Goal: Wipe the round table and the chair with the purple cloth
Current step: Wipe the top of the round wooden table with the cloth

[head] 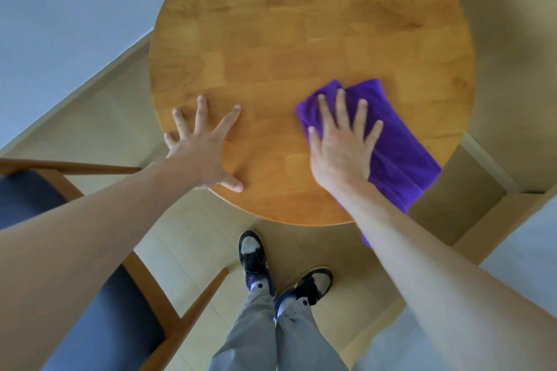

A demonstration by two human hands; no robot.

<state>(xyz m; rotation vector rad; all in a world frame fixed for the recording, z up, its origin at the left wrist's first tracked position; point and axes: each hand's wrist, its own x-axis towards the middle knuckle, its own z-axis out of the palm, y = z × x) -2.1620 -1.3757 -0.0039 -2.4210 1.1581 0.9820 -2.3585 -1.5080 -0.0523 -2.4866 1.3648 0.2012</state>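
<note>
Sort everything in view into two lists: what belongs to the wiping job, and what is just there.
Belongs to the job:
purple cloth, under the flat right hand
round table
chair, at the left
left hand, spread flat on the table

Just there:
sneakers
grey trousers

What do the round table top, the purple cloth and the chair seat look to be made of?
Round table: looks like jointed wood blocks, with visible grain and a smooth, faintly glossy finish.
Purple cloth: soft fabric, possibly microfibre; it folds and creases under the right hand.
Chair: wooden frame with a matte dark blue seat, probably upholstered; too blurred to be sure.
</note>
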